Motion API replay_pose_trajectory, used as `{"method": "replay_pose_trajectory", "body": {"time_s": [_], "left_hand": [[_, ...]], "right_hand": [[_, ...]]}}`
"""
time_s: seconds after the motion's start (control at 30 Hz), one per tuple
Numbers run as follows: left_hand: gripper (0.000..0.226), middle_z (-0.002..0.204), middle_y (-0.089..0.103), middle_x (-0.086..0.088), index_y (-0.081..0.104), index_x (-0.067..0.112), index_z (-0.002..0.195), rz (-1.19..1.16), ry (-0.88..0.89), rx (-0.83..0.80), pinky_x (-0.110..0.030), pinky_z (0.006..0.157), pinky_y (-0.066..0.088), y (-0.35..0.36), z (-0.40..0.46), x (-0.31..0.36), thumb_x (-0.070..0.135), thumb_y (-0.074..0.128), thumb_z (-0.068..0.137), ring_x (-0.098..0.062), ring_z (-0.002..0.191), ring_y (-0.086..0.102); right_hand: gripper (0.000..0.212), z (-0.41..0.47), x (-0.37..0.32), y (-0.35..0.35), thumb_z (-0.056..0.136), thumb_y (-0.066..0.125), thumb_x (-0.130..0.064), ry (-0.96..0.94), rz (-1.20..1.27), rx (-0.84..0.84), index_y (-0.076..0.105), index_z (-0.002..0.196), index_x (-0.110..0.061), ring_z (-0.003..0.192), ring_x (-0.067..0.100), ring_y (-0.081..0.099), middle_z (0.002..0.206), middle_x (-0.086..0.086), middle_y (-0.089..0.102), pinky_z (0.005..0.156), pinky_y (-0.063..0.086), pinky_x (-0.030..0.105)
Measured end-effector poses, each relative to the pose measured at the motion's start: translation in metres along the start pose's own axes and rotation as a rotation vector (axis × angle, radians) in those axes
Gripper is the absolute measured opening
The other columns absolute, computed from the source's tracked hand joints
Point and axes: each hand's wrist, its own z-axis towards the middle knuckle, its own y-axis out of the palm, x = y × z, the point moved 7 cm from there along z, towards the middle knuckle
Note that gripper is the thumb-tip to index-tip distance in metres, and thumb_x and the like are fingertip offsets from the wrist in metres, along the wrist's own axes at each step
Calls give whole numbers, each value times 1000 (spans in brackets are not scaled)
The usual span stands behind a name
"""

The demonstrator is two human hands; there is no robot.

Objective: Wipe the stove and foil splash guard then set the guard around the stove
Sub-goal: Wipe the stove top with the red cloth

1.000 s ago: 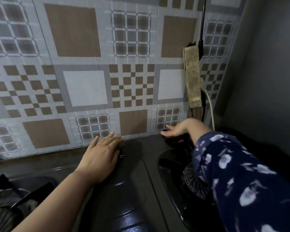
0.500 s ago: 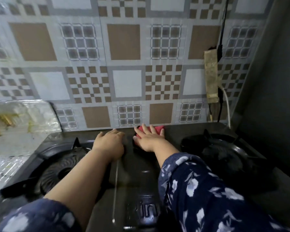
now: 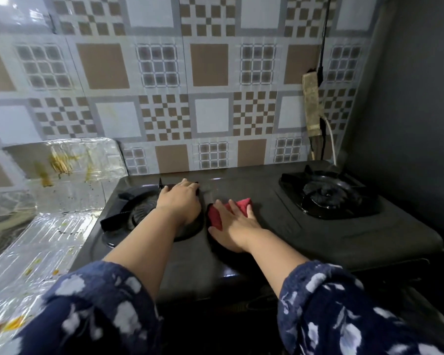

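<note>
A black two-burner gas stove (image 3: 267,201) stands against the tiled wall. My right hand (image 3: 235,224) lies flat on a red cloth (image 3: 217,213), pressing it onto the stove's middle panel. My left hand (image 3: 181,201) rests palm down on the right edge of the left burner (image 3: 131,213), fingers together, nothing in it. The foil splash guard (image 3: 62,175), stained with yellow and brown splatter, stands folded to the left of the stove, with one panel lying low along the stove's left side.
The right burner (image 3: 328,196) sits near a dark grey side wall (image 3: 408,124). A grimy power strip (image 3: 312,106) with black and white cords hangs on the patterned tile wall above the stove's back right corner.
My right hand has slid the red cloth from the stove's back edge toward the front middle. My left hand shifted left onto the left burner. The camera pulled back and left, showing more foil.
</note>
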Motion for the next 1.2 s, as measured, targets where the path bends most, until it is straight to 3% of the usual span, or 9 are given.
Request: {"method": "replay_pose_trajectory", "body": {"time_s": [0.13, 0.27, 0.47, 0.73, 0.9, 1.0, 1.13, 1.2], "left_hand": [[48, 155, 30, 1, 35, 19, 144, -40, 37, -7, -46, 118, 13, 4, -21, -10, 22, 32, 97, -14, 147, 15], [44, 152, 34, 2, 38, 21, 142, -35, 41, 6, -44, 116, 15, 5, -29, -27, 28, 32, 98, -14, 144, 23], [45, 152, 36, 5, 39, 21, 141, -16, 22, 72, -41, 117, 15, 1, -8, -43, 31, 31, 98, -12, 146, 18], [48, 154, 30, 8, 35, 25, 143, -1, -81, 79, -45, 119, 12, 10, 41, -73, 41, 31, 98, -10, 147, 12], [50, 152, 34, 8, 39, 25, 140, 23, -148, 49, -46, 118, 16, 14, 69, -95, 47, 30, 97, -11, 145, 18], [49, 150, 37, 7, 40, 25, 140, 31, -178, 33, -42, 113, 27, 12, 76, -102, 47, 32, 96, -16, 138, 35], [43, 145, 46, 5, 46, 26, 136, 39, -155, 66, -37, 100, 39, 5, 81, -103, 40, 37, 97, -20, 127, 49], [41, 144, 48, 6, 46, 27, 136, 37, -141, 65, -35, 99, 40, 3, 82, -108, 36, 38, 97, -19, 126, 50]], "right_hand": [[60, -18, -11, 0, 96, 25, -50, 43, -152, 20, 16, 151, -29, 142, 29, -29, 160, -5, -18, 105, -23, 63], [54, -15, -12, 10, 97, 24, -49, 85, 36, -29, 6, 148, -44, 145, 25, -22, 159, -15, -16, 106, -14, 69], [54, 37, -5, -1, 98, 19, -50, 93, -21, 0, 5, 149, -42, 146, 28, -21, 160, -11, -14, 107, -20, 65], [74, 134, 58, -30, 79, 25, -82, 155, -10, -30, 5, 144, -53, 143, 34, -26, 159, 2, -21, 111, -19, 60], [76, 198, 53, -41, 77, 23, -84, 108, -26, -44, 5, 145, -53, 146, 37, -10, 162, 1, -6, 115, -7, 57], [68, 223, 24, -40, 85, 19, -76, -1, -59, -31, 7, 146, -50, 148, 32, 1, 162, -5, 3, 116, 0, 54], [54, 222, -3, -30, 94, 20, -63, -233, -72, -61, 9, 145, -51, 148, 22, -11, 161, -11, -6, 116, -9, 55], [56, 218, 8, -30, 92, 22, -66, -283, -71, -62, 8, 145, -52, 147, 21, -17, 160, -12, -9, 115, -13, 57]]}}
